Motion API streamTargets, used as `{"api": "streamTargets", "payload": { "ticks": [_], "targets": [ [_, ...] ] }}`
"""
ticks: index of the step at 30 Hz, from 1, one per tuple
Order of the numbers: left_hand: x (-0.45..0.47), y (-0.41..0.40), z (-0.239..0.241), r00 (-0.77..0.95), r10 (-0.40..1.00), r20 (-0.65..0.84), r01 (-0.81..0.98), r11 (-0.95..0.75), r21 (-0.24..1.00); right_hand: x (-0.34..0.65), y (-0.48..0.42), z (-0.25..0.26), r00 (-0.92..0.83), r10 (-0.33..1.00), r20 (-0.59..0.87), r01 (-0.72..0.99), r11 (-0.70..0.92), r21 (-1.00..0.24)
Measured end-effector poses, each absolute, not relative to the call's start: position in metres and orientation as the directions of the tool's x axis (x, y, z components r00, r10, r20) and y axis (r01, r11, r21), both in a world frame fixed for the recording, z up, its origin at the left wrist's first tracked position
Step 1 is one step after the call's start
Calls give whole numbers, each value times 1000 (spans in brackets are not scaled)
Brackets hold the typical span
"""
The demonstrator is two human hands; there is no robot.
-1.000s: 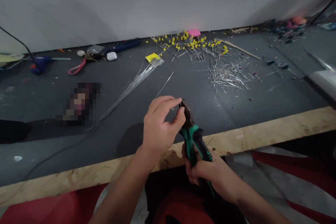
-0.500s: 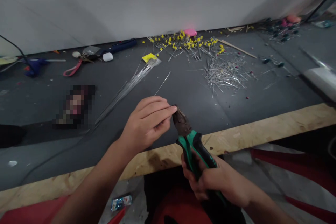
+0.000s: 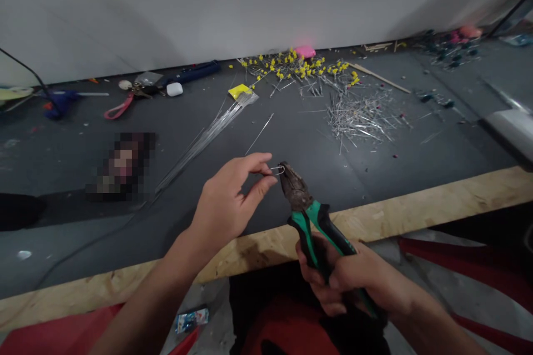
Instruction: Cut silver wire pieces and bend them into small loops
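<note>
Pinching the wire loop point(image 3: 278, 169) in left hand point(image 3: 227, 205) fingers at 9 o'clock of the pliers point(image 3: 302, 199), I advise steady pressure from the right hand point(image 3: 350, 283) clenched on their handles.

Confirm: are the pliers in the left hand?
No, the right hand grips the pliers by their green handles, while the left hand pinches a small wire loop at their tip.

I see pliers point(image 3: 296, 193): dull dark metal head, glossy green-black plastic grips | wire loop point(image 3: 278, 170): thin bright metal | table top point(image 3: 316, 150): matt dark grey | table edge point(image 3: 416, 212): rough pale chipboard
</note>
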State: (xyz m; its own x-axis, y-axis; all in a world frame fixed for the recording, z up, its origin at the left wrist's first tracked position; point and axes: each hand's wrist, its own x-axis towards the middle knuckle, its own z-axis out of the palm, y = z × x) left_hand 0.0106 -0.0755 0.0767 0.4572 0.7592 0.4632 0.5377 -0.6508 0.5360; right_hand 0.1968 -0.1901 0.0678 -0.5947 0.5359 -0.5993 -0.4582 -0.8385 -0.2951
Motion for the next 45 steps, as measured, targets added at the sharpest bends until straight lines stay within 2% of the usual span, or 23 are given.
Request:
{"api": "streamTargets", "payload": {
  "ticks": [9, 16, 20, 24, 28, 33, 37, 45],
  "targets": [
    [4, -69, 70, 425, 870, 250, 366, -418, 832, 202, -189, 67, -611, 545, -574, -489, -830, -268],
    [12, -73, 58, 280, 946, 165, 178, -220, 959, 197, -191, 66, -610, 547, -573, -499, -827, -259],
    [21, -78, 54, 235, 961, 144, 157, -184, 970, 195, -191, 67, -628, 521, -578, -485, -843, -233],
    [31, -83, 56, 153, 961, 229, 208, -258, 943, 195, -191, 67, -636, 503, -586, -464, -855, -230],
    [36, -83, 57, 121, 956, 268, 166, -286, 944, 195, -192, 67, -629, 532, -567, -475, -840, -262],
    [42, -81, 53, 39, 996, 84, -31, -83, 996, 193, -191, 68, -617, 529, -583, -465, -842, -272],
    [50, -89, 50, 4, 992, -125, -246, 122, 962, 190, -193, 66, -548, 544, -635, -451, -832, -324],
    [70, -104, 47, 23, 948, -318, -393, 301, 869, 188, -199, 51, -467, 609, -642, -466, -786, -406]
  ]
}}
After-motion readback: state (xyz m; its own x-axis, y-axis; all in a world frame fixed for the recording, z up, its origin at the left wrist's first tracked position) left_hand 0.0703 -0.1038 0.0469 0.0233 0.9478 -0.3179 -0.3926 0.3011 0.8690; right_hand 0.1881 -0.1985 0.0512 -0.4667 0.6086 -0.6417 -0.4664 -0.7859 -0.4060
